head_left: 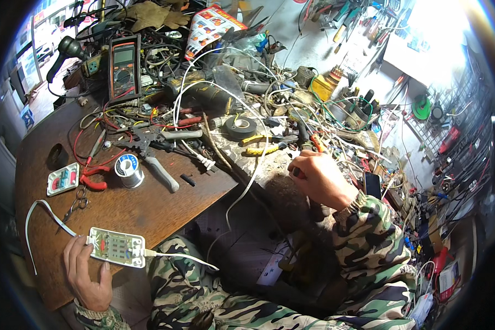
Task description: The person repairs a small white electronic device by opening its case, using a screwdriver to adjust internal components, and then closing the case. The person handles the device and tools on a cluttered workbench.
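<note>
My left hand (88,275) grips the left end of a small white plastic case (118,247), its fingers and thumb at the edges. The case is open and shows a circuit board with a red part. A white cable (181,260) leaves its right end through a ribbed sleeve, and a flat white cable (49,206) runs from its left end across the table. At the far bench my right hand (322,179) is closed, and a dark end shows in its fist. What it holds is mostly hidden. Just beyond it lies an orange-handled tool (317,143).
On the brown table (203,198) lie a solder spool (128,169), a white cover (63,179), red-handled pliers (96,180), small scissors (77,203) and a wire stripper (154,154). A multimeter (124,69), black tape (240,126) and tangled cables fill the back; a phone (372,185) lies right.
</note>
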`<state>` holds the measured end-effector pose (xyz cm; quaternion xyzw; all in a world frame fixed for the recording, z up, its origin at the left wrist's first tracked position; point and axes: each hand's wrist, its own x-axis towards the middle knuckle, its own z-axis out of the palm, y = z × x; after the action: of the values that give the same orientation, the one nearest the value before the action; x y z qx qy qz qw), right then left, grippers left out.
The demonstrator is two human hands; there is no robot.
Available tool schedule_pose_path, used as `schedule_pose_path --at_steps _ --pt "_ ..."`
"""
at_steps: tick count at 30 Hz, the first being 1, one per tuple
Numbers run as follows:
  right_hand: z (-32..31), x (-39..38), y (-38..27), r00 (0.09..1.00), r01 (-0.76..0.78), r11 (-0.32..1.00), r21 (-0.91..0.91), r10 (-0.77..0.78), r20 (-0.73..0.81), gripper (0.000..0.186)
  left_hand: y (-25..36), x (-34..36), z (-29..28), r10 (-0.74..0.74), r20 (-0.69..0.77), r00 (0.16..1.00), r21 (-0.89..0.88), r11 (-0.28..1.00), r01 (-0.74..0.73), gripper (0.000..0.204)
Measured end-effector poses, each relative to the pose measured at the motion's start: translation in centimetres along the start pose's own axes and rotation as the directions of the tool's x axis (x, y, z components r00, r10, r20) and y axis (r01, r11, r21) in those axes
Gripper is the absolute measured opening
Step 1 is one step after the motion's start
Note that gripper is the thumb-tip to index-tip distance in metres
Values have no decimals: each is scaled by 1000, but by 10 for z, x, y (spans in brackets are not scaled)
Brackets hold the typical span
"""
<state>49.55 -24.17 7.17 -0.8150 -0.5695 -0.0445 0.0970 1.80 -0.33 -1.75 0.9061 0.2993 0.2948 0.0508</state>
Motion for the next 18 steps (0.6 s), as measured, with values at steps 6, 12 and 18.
schedule_pose_path --at_steps 6,12,18 --pt "27 31 -1 1000 19 999 -47 -18 3 16 5 -2 -8 -13 -57 998 -16 1000 12 47" --pt "47 21 22 996 -74 997 -21 73 -46 10 5 17 -15 -87 -31 996 -129 988 82 34" --pt "49 35 16 988 -130 985 117 139 -68 11 -5 7 -17 -152 0 988 -232 961 148 26"
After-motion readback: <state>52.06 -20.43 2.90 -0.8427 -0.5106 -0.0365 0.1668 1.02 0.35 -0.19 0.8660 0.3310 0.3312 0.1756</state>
